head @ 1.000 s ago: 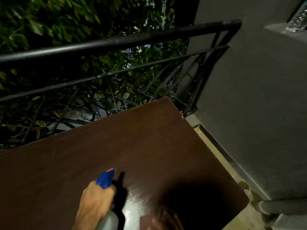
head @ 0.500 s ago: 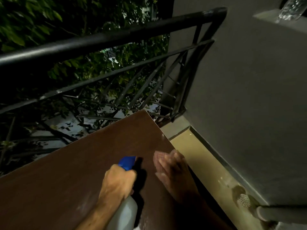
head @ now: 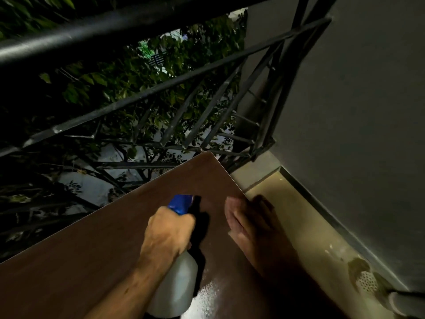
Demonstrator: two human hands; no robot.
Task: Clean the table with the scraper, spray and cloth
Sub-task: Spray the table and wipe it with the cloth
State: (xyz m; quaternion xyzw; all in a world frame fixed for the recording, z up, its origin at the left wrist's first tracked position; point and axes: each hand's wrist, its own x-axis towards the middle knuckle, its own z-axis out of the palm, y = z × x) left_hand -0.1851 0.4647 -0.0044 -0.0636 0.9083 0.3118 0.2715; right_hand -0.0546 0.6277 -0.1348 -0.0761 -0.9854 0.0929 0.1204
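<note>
Head view shows the spray bottle point(head: 177, 288) over the brown table point(head: 87, 261), gripped by the left hand point(head: 169, 233). The right hand point(head: 247, 224) lies flat, fingers straight, by the table's edge. Best to aim the blue nozzle point(head: 181, 203) at dry spots past the wet patch point(head: 207, 298).

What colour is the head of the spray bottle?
Blue, on the spray bottle gripped by the left hand; head view.

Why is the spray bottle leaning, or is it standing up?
Tipped. The left hand holds the spray bottle slanted, blue nozzle pointing forward over the table.
</note>
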